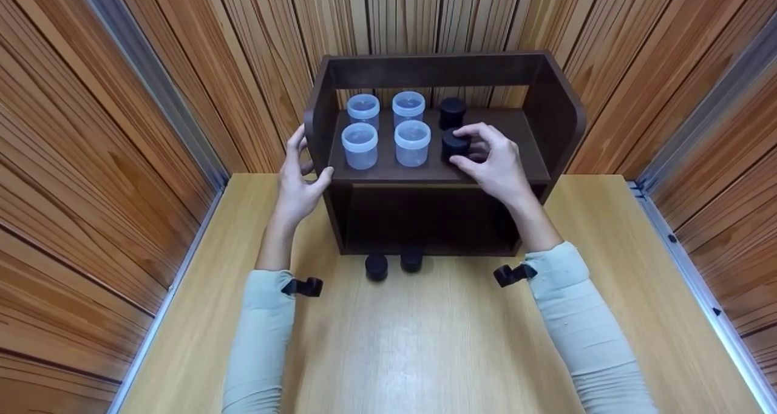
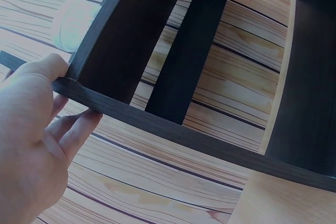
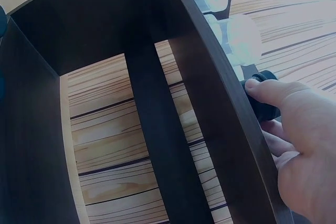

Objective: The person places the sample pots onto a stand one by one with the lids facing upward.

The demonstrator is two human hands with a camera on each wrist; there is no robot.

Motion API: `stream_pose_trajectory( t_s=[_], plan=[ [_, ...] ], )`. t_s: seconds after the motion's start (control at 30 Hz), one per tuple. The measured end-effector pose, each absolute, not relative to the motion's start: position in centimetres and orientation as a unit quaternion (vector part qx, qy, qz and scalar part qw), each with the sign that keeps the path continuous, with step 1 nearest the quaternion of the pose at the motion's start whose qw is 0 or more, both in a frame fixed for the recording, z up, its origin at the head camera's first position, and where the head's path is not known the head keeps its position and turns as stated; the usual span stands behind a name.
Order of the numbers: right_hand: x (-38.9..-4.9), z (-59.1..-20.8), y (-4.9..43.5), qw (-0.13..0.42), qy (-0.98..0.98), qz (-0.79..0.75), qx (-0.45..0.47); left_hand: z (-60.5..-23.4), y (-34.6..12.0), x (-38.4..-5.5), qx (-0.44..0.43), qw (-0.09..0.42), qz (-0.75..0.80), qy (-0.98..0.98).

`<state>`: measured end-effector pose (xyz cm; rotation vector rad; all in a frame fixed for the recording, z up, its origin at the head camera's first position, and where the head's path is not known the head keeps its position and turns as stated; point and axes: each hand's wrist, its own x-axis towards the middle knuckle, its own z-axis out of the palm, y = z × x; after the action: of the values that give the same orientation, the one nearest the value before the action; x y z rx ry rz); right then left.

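Note:
My right hand [image 1: 495, 162] pinches a small black lidded jar [image 1: 455, 145] between thumb and fingers on the upper shelf of a dark brown wooden rack [image 1: 504, 171]. In the right wrist view the same black jar [image 3: 265, 98] shows partly behind the thumb. Another black jar [image 1: 452, 113] stands just behind it. With its thumb at the front and its fingers on the outer side, my left hand [image 1: 297, 189] grips the rack's left side panel [image 2: 157, 121]. Near that hand stands a translucent plastic jar [image 1: 360, 147], one of several in two rows on the upper shelf.
Two more black jars, one at the left [image 1: 376, 268] and one at the right [image 1: 411, 260], stand on the light wooden table [image 1: 388, 341] before the rack. Wood-patterned walls [image 1: 152, 98] surround the table at the back and sides, with metal rails [image 1: 698, 286] along the edges.

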<state>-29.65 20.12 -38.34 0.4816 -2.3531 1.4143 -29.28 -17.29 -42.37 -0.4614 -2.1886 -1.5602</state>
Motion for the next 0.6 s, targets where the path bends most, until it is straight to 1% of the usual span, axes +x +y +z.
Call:
stream_pose_trajectory(
  t_s=[0.27, 0.6],
  plan=[
    [-29.73, -38.29, 20.01, 0.166, -0.842, 0.491, 0.150, -42.38, -17.38, -29.31, -0.160, 0.205, -0.556, -0.789],
    [-29.49, -38.36, 20.04, 0.157, -0.843, 0.493, 0.151, -42.45, -17.37, -29.25, -0.157, 0.207, -0.548, -0.795]
  ],
)
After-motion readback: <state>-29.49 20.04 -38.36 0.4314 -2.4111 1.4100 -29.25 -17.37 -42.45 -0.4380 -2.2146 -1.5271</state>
